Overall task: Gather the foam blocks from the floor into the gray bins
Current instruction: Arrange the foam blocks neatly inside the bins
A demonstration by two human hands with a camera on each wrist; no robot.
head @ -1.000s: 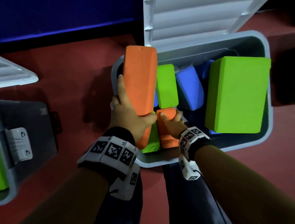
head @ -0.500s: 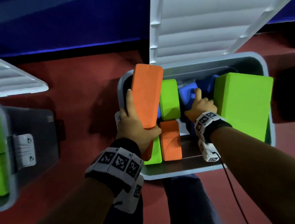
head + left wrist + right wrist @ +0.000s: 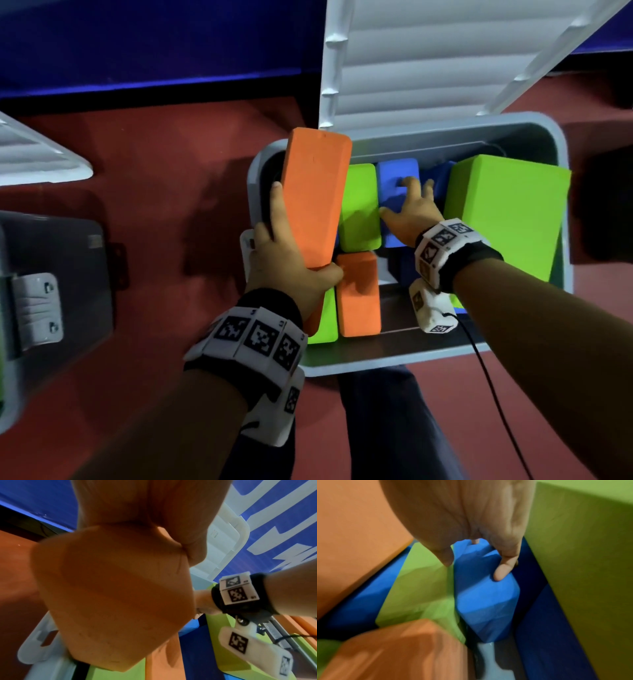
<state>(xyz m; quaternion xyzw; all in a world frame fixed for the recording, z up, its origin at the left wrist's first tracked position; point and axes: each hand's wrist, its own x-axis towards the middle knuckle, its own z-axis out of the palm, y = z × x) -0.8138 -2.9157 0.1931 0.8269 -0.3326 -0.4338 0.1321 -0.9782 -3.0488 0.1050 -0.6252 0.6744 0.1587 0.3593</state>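
Kneeling over red floor (image 3: pixel 164 192), blue wall (image 3: pixel 137 41) behind, left hand (image 3: pixel 284 260) gripping orange block (image 3: pixel 315 198), right hand (image 3: pixel 411 216) clasping blue block (image 3: pixel 394 178).

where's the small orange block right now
In the head view, the small orange block lies in the gray bin near its front wall, just right of the left hand, below a green block.

Left hand (image 3: pixel 291 263) gripping, right hand (image 3: pixel 409 214) fingers curled

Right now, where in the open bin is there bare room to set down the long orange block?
Bare bin floor shows near the front wall, between the small orange block and the big green block; the right hand crosses above it. The back row is crowded: green block, blue block. The left hand holds the long orange block.
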